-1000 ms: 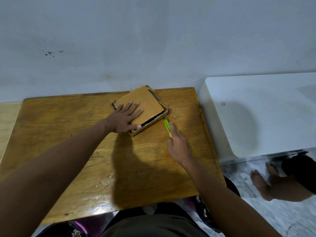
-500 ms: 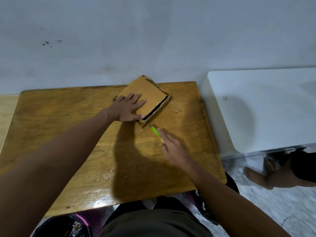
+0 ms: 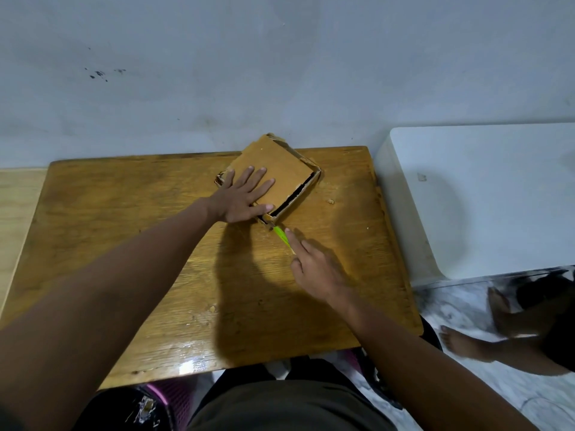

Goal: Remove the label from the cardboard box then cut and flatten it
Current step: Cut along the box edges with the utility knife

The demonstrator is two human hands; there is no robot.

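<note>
Cardboard box lies at the table's far edge, right of centre, turned diagonally, one corner past the edge toward the wall. Dark slit open along its near-right side. Left hand lies flat on the lid, fingers straight and spread, pressing down. Right hand grips a green-handled cutter, index finger along the handle, tip at the box's near corner. Small scrap on the table right of the box. White surface beside the table's right edge.
</note>
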